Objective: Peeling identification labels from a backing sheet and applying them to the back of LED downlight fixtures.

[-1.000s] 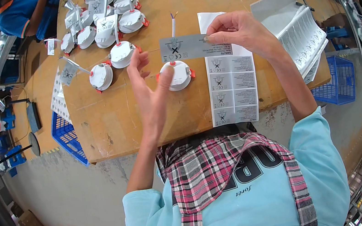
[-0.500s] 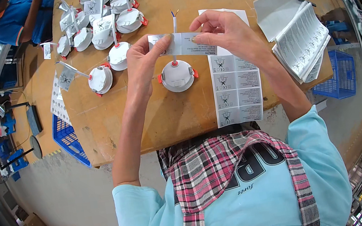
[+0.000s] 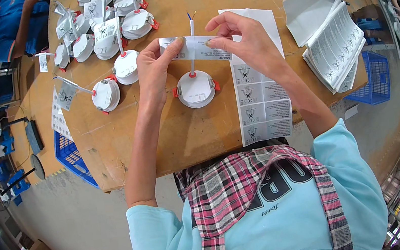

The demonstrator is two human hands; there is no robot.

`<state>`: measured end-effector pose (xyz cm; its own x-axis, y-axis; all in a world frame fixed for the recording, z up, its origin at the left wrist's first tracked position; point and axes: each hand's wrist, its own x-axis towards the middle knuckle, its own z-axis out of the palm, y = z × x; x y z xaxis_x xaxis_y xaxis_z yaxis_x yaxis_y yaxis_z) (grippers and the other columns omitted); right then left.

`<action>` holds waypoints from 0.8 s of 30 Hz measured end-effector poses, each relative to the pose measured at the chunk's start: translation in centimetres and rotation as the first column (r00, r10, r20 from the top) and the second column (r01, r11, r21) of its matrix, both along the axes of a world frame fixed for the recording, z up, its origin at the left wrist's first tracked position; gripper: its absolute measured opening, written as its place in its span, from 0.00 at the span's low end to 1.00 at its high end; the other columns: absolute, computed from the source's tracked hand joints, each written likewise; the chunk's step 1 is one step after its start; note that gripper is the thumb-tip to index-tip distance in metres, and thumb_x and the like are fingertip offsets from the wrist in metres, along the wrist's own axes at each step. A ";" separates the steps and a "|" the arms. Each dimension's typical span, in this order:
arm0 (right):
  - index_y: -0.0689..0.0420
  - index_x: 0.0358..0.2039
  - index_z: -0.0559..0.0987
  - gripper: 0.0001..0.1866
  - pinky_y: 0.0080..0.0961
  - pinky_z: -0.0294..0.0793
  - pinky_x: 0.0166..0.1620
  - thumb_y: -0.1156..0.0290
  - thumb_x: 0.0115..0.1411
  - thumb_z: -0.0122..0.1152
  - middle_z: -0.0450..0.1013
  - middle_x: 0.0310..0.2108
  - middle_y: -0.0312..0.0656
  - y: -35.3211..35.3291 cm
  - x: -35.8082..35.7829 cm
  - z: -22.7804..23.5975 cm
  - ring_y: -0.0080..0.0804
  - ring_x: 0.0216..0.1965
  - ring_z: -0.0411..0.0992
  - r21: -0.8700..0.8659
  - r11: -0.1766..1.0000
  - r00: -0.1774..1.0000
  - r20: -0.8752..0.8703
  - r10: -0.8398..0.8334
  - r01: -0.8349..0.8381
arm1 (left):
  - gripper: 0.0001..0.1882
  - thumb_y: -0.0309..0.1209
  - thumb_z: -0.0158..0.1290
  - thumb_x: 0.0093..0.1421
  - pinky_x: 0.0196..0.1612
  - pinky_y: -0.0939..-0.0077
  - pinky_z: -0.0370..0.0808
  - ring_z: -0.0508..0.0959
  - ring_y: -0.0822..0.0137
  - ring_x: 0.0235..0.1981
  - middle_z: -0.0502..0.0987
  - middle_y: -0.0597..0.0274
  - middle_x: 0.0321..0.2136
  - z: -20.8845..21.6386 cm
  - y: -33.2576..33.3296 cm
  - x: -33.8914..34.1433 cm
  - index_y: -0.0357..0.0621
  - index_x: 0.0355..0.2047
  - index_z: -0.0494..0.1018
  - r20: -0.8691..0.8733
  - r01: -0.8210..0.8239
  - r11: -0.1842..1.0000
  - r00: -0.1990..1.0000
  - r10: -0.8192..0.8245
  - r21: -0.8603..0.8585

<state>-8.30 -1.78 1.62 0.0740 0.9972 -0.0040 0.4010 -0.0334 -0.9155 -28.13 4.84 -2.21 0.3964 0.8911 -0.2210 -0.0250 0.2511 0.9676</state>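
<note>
A silvery printed sticker label (image 3: 193,50) is stretched between my two hands, in front of the white cable (image 3: 192,67) of a round white downlight (image 3: 196,92). My left hand (image 3: 153,75) is closed, pinching the label's left end with the thumb on top. At its right end, my right hand (image 3: 250,46) pinches it with the thumb and a finger. The downlight lies on the table below the label, with red clips at its sides and bare wire ends at the cable's tip. Beside it is a sheet of the same labels (image 3: 265,115), partly under my right hand and wrist.
Several downlights with labels wrapped on their cables (image 3: 107,38) crowd the table's far left. A thick stack of label sheets (image 3: 332,47) lies at the right, near a black pen (image 3: 339,0). Blue crates (image 3: 74,160) stand beside the table. A co-worker in blue (image 3: 8,34) is at far left.
The view has shifted slightly, so the lamps at left appear further left. Both hands still hold the label stretched at the cable, with little movement.
</note>
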 end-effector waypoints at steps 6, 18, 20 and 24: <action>0.62 0.39 0.75 0.14 0.24 0.73 0.36 0.70 0.54 0.63 0.75 0.25 0.40 0.1 0.0 0.2 0.27 0.31 0.73 0.004 1.000 1.000 0.011 -0.020 0.020 | 0.11 0.32 0.59 0.58 0.42 0.80 0.71 0.75 0.77 0.33 0.78 0.64 0.31 0.0 0.2 0.1 0.37 0.36 0.76 0.037 0.010 1.000 0.999 -0.009 -0.027; 0.62 0.39 0.74 0.14 0.24 0.72 0.35 0.71 0.54 0.63 0.74 0.25 0.40 0.3 0.0 -0.3 0.26 0.30 0.71 0.026 0.999 0.999 0.000 -0.038 0.038 | 0.09 0.31 0.57 0.59 0.41 0.81 0.72 0.76 0.78 0.33 0.79 0.64 0.32 -0.2 0.6 0.2 0.38 0.36 0.76 0.070 0.023 0.999 0.997 -0.020 -0.041; 0.62 0.39 0.74 0.14 0.24 0.72 0.35 0.71 0.54 0.63 0.74 0.25 0.40 0.3 0.0 -0.3 0.26 0.30 0.71 0.028 0.999 0.999 0.005 -0.038 0.038 | 0.09 0.31 0.56 0.60 0.42 0.80 0.72 0.76 0.77 0.33 0.79 0.63 0.32 -0.3 0.6 0.2 0.38 0.37 0.76 0.100 0.024 0.998 0.995 -0.018 -0.057; 0.62 0.39 0.74 0.14 0.24 0.72 0.35 0.70 0.54 0.63 0.74 0.25 0.40 0.3 0.0 -0.4 0.26 0.30 0.71 0.026 0.999 0.999 -0.003 -0.040 0.040 | 0.09 0.31 0.56 0.60 0.42 0.80 0.73 0.77 0.77 0.34 0.79 0.62 0.33 -0.5 0.7 0.0 0.38 0.37 0.75 0.163 0.052 0.996 0.986 -0.039 -0.078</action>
